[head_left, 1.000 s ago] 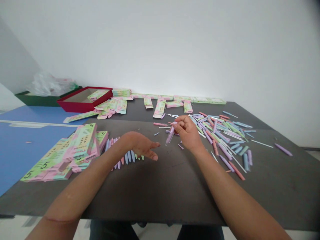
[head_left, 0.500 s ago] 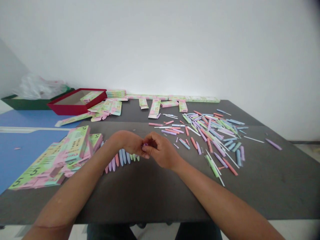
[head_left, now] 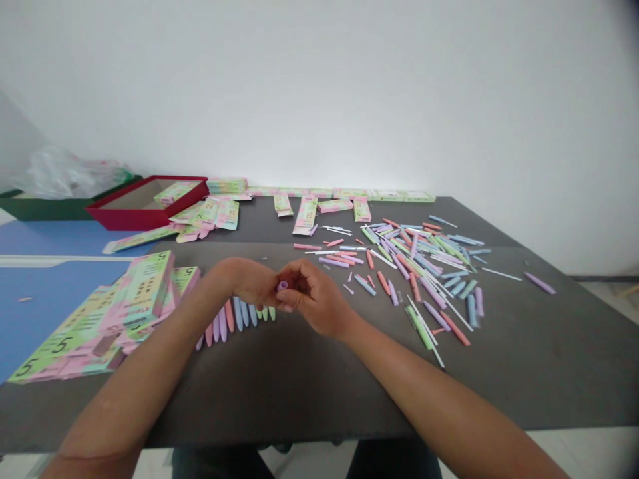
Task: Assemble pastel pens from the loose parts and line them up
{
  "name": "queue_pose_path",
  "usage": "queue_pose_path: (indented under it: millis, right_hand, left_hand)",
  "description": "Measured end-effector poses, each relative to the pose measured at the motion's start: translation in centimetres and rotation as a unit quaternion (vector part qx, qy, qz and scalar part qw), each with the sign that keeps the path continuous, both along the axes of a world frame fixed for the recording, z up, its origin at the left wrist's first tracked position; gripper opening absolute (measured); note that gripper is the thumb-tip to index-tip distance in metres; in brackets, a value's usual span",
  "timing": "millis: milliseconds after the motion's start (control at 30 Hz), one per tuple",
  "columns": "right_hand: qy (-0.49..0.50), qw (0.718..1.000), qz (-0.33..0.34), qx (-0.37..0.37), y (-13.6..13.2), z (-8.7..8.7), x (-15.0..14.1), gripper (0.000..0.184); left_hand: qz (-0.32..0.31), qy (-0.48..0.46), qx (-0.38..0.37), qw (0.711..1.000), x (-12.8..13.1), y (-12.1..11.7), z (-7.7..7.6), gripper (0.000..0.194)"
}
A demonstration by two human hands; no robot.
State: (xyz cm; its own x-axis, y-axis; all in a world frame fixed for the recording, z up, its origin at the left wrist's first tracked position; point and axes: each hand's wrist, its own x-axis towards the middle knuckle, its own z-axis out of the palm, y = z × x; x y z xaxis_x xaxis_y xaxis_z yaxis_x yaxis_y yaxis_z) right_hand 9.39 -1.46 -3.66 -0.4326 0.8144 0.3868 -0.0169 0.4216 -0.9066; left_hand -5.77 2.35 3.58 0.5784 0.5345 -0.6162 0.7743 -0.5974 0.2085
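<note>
My left hand (head_left: pixel 254 281) and my right hand (head_left: pixel 318 298) meet over the middle of the table. Between their fingertips shows the round, hollow end of a purple pen barrel (head_left: pixel 282 286); the rest of it is hidden by the fingers. Both hands are closed around it. Just below my left wrist lies a row of pen barrels (head_left: pixel 239 314) in pink, purple, blue and green, side by side, partly covered by the forearm. Right of my right hand spreads a loose heap of coloured pen parts (head_left: pixel 409 266) and thin white refills (head_left: pixel 452 306).
Printed pink-and-green boxes (head_left: pixel 150 286) are stacked at the left, on the table's edge by a blue surface (head_left: pixel 64 286). Behind stand a red tray (head_left: pixel 130 216) and a green tray (head_left: pixel 44 208) with a plastic bag (head_left: pixel 70 174). More boxes (head_left: pixel 352 193) line the wall.
The purple barrel's hollow end now shows more plainly between my fingers. My hands have barely shifted; the whole view has moved slightly, putting the table's things a little further left.
</note>
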Motion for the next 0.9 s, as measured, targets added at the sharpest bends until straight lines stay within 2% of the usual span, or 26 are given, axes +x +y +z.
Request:
queue_pose_path:
  millis: [133, 267, 433, 567, 700, 767, 833, 900]
  right_hand:
    - [0.056, 0.998, 0.016, -0.038, 0.8, -0.1, 0.5, 0.029]
    - [0.084, 0.994, 0.000, -0.065, 1.6, -0.6, 0.9, 0.031]
    - [0.092, 0.994, -0.020, -0.060, 2.4, -1.0, 1.1, 0.032]
    - [0.087, 0.995, -0.049, -0.028, 2.7, 0.2, 2.0, 0.029]
    - [0.092, 0.990, -0.109, 0.016, 3.6, 3.4, 5.5, 0.023]
    - [0.097, 0.977, -0.181, 0.058, 4.5, 4.9, 8.3, 0.020]
    - [0.071, 0.961, -0.253, 0.081, 5.2, 5.8, 11.3, 0.017]
    - [0.036, 0.948, -0.306, 0.085, 5.7, 6.0, 14.1, 0.014]
  left_hand:
    - [0.011, -0.034, -0.059, 0.998, 0.1, -0.1, 0.7, 0.027]
    - [-0.002, -0.012, -0.060, 0.998, 0.2, -0.1, 1.1, 0.041]
    - [0.005, -0.012, -0.072, 0.997, 0.1, 0.0, 0.9, 0.066]
    - [0.017, -0.017, -0.076, 0.997, 0.0, 0.1, 0.8, 0.075]
    - [0.004, 0.005, -0.045, 0.999, 0.2, -0.1, 1.1, 0.076]
    - [-0.009, 0.018, -0.032, 0.999, 0.3, -0.3, 1.4, 0.075]
    - [-0.014, 0.028, -0.025, 0.999, 0.5, -0.5, 1.7, 0.075]
    - [-0.013, 0.031, -0.017, 0.999, 0.6, -0.6, 1.9, 0.075]
